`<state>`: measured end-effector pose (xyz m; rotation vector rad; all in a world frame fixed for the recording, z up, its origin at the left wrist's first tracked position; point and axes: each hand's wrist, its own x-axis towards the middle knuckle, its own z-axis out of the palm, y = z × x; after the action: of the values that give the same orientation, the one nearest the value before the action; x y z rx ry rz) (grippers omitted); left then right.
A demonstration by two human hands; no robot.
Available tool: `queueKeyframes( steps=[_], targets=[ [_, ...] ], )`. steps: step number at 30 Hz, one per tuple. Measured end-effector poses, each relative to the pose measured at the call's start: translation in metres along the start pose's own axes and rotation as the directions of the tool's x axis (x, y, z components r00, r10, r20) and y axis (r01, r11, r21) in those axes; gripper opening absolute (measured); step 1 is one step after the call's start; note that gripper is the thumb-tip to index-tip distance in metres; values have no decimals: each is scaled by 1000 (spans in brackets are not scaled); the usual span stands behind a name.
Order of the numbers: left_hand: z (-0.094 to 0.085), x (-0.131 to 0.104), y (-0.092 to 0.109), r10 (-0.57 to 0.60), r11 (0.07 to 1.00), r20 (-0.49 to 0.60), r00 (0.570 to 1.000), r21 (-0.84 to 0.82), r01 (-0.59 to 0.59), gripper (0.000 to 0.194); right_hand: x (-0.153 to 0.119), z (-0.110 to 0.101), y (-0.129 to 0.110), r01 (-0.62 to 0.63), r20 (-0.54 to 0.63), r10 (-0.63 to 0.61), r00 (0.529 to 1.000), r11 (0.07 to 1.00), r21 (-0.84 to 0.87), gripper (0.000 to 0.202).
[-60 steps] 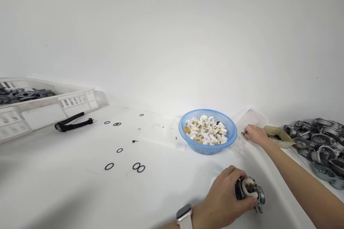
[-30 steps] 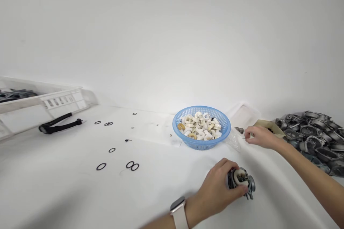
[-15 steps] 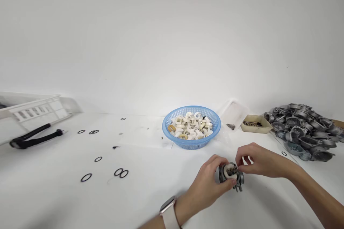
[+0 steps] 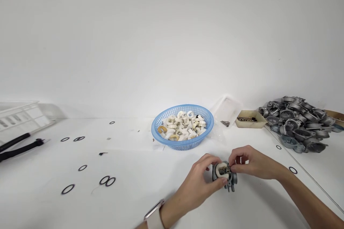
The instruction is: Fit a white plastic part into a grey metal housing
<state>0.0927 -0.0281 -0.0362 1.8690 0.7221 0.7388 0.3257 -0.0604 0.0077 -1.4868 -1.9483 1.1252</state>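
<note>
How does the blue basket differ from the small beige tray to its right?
The blue basket is round with mesh walls; the beige tray is rectangular with solid walls. The basket is larger and heaped with white curved parts; the tray holds only a few small dark pieces. Both stand open on the white table.

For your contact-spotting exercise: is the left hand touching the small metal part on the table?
Touching. The head view shows the left hand wrapped around the metal part, fingers on its side, no gap.
</note>
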Motion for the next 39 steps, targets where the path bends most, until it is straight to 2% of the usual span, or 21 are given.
queueKeyframes(
  steps=[7,13,21,39],
  targets=[
    [1,0,-5,1,1000,-9,1000,-9,-1,22,-2,-3,2,-24,18,24,1000,1000,0,7],
    [1,0,-2,-2,1000,4,1000,-9,2,22,-2,0,0,25,-27,-26,999,998,-49,6],
    [0,0,-2,-10,1000,5,1000,2,10,21,-2,-3,3,-2,-31,0,1000,998,-55,5],
    [1,0,-2,24,999,-21,999,26,-23,21,-2,2,-1,20,-71,-26,997,996,-86,8]
  ],
)
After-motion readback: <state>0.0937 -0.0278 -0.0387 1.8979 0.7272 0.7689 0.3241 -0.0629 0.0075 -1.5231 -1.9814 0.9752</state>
